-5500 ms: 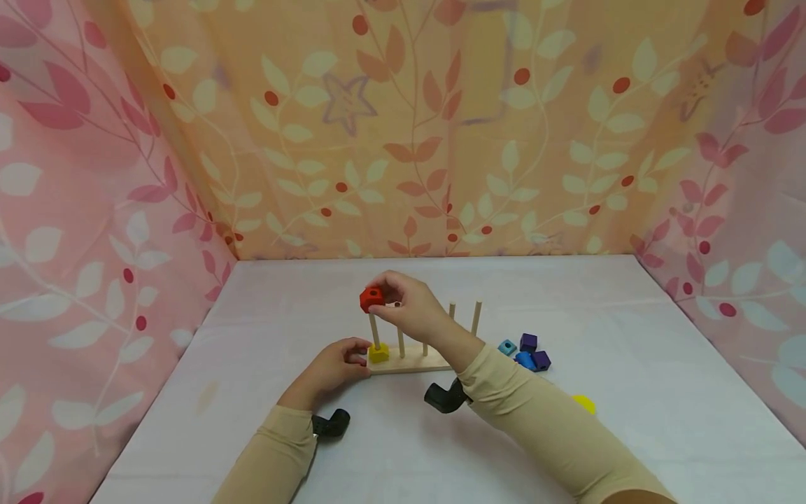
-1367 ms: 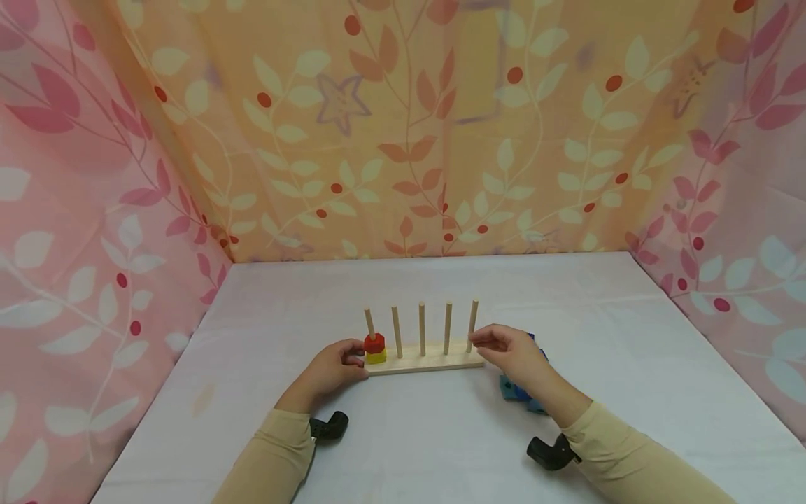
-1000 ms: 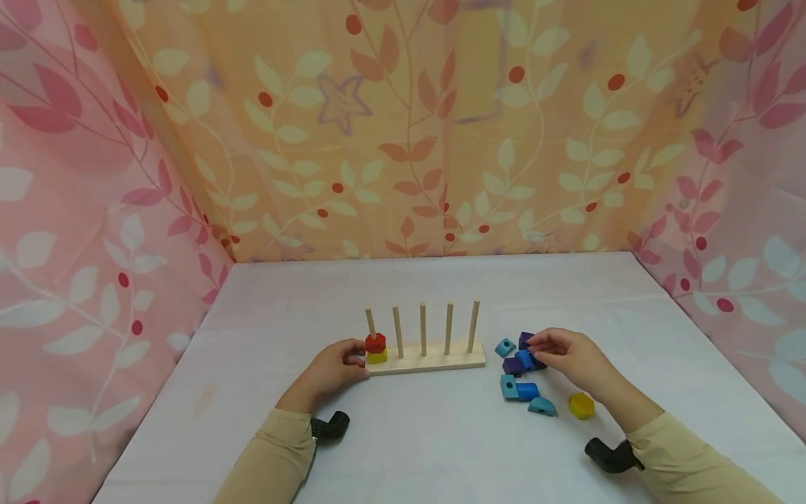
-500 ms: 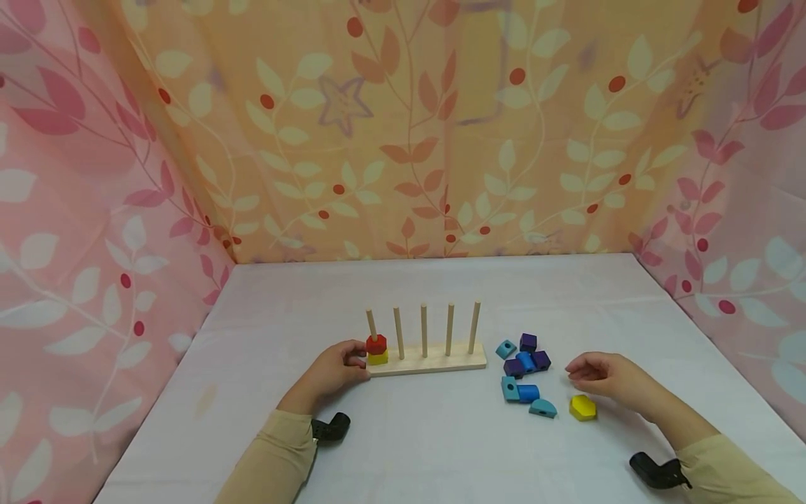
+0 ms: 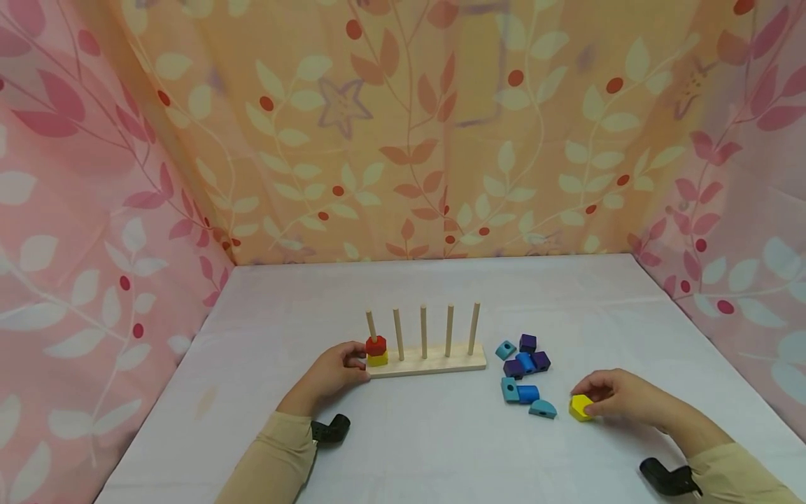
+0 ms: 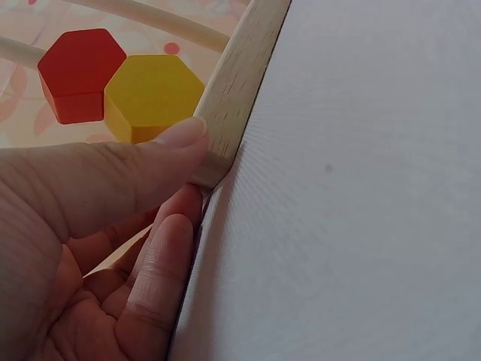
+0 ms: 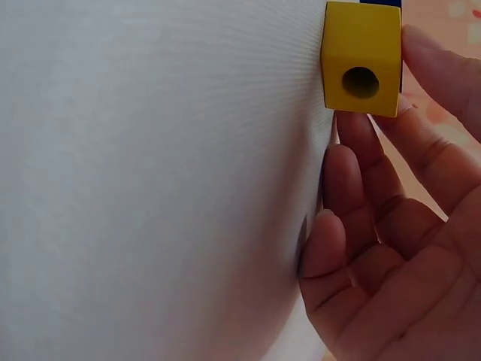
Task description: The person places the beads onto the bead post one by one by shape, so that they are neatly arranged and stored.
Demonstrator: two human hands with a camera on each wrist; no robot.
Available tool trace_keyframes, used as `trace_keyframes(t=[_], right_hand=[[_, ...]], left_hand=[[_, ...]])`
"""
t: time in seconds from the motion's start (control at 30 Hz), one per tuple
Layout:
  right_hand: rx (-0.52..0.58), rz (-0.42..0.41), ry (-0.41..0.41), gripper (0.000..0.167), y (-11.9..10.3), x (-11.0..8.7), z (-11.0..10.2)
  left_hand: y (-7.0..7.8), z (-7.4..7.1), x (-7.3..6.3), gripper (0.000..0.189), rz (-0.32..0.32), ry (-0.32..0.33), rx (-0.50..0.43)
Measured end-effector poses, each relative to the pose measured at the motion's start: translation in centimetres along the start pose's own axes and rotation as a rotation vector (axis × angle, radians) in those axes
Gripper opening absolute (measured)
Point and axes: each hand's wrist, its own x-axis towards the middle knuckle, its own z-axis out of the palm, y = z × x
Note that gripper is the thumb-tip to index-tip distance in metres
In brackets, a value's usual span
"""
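Observation:
At the left end of a wooden peg board [image 5: 431, 362] my left hand [image 5: 335, 367] grips the base. The left wrist view shows the thumb [image 6: 180, 135] on its edge and the other fingers curled at its end. On the leftmost peg a red hexagonal block [image 5: 376, 345] sits over a yellow one [image 5: 378, 360]; the other pegs are bare. Out to the right, my right hand [image 5: 630, 399] pinches another yellow hexagonal block [image 5: 579, 408] low at the tabletop, thumb and fingers on its sides. The right wrist view shows a round hole in that block [image 7: 361, 37].
Between board and right hand lie loose blocks: several purple ones [image 5: 540, 361], blue ones [image 5: 527, 394], light blue ones [image 5: 506, 350] and a light blue half-round [image 5: 543, 409]. White cloth covers the table [image 5: 283, 301]. Patterned curtains [image 5: 403, 140] enclose the back and sides.
The red block went from my right hand onto the leftmost peg, above the yellow one. My right hand then moved right, past the loose blocks, and took hold of the yellow block. The left hand stayed.

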Motion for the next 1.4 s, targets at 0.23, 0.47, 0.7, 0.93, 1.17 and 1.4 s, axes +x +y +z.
trace_keyframes(t=[0.23,0.47,0.7,0.93,1.17,1.4], right_hand=[[-0.021,-0.014,-0.014,0.030,-0.6,0.0,0.4],[-0.011,-0.017,-0.048,0.034,-0.8,-0.2,0.5],[-0.050,-0.058,-0.066,0.031,-1.1,0.0,0.4],[-0.104,-0.095,0.025,0.033,-2.6,0.6,-0.1],[-0.095,-0.147,0.095,0.031,-5.2,1.3,-0.6],[0.010,-0.200,0.177,0.029,-8.6,2.2,-0.1]], left_hand=[[0.2,0.1,-0.1,0.044,0.005,0.010,0.001],[0.2,0.1,-0.1,0.044,0.004,0.013,-0.001],[0.2,0.0,-0.1,0.044,0.006,0.012,0.006],[0.5,0.1,-0.2,0.044,-0.005,0.012,0.007],[0.4,0.0,-0.2,0.044,0.002,0.010,-0.001],[0.2,0.0,-0.1,0.045,0.002,0.004,-0.010]])
